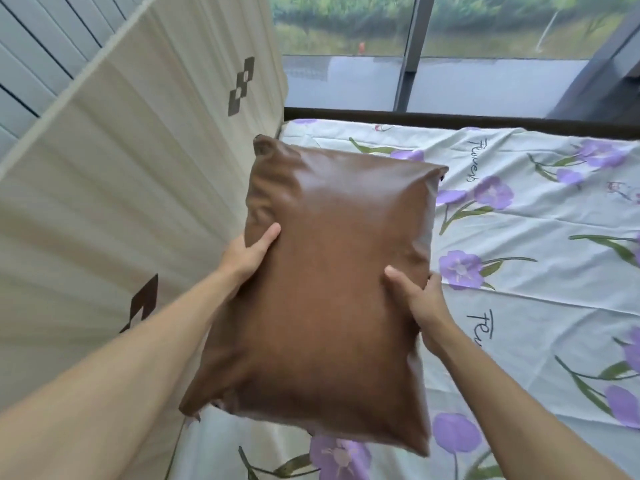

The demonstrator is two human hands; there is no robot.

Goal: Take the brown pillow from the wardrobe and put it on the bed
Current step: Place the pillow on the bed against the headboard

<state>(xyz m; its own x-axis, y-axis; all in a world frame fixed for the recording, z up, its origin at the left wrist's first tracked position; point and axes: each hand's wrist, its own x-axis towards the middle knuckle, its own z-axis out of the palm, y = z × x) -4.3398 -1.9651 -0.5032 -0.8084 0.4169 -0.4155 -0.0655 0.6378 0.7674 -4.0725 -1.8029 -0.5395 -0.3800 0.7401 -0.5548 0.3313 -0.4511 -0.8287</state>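
A shiny brown leather-like pillow [329, 278] hangs in the air in front of me, above the left part of the bed [526, 237]. My left hand [247, 254] grips its left edge, thumb on the top face. My right hand [420, 299] grips its right edge, thumb pressed into the cover. The bed has a pale sheet printed with purple flowers and green stems. The pillow's lower corners droop toward me and hide part of the sheet.
A beige fabric wardrobe [121, 188] with dark diamond marks stands along the bed's left side. A dark bed frame rail [450, 121] runs at the far end. Behind it is a large window [415, 53] with greenery outside.
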